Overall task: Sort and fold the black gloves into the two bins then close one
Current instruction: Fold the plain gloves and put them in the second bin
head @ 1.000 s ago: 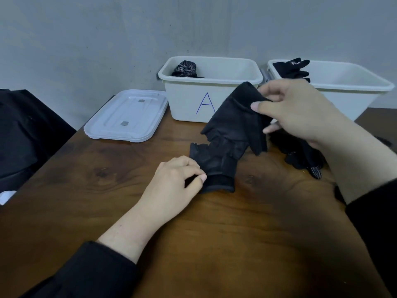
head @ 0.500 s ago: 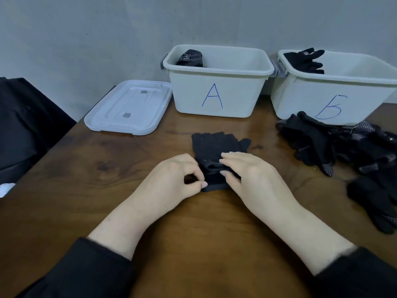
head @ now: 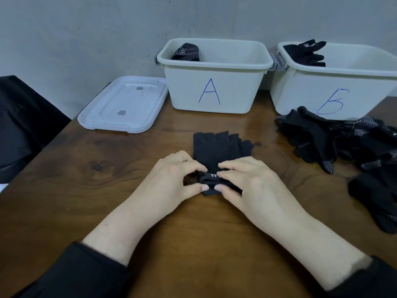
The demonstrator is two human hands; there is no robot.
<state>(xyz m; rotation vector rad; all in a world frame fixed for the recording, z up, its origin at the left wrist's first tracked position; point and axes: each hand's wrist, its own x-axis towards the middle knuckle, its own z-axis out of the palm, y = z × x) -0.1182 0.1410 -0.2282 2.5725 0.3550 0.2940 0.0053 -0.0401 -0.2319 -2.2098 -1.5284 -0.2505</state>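
A black fingerless glove [head: 217,147] lies flat on the wooden table [head: 193,233], fingers pointing away from me. My left hand [head: 174,179] and my right hand [head: 247,181] both pinch its cuff at the near end, thumbs under the edge. Bin A [head: 214,87] stands behind it with a dotted black glove [head: 186,52] inside. Bin B [head: 335,82] at the right holds plain black gloves [head: 307,53]. A heap of black gloves [head: 343,140] lies in front of bin B.
A white lid [head: 124,106] lies flat left of bin A. Dark fabric [head: 19,125] fills the left edge beyond the table. A grey wall stands just behind the bins.
My right hand brought the lifted glove down flat onto the table, then joined my left hand at the cuff. Both hands have since barely shifted.
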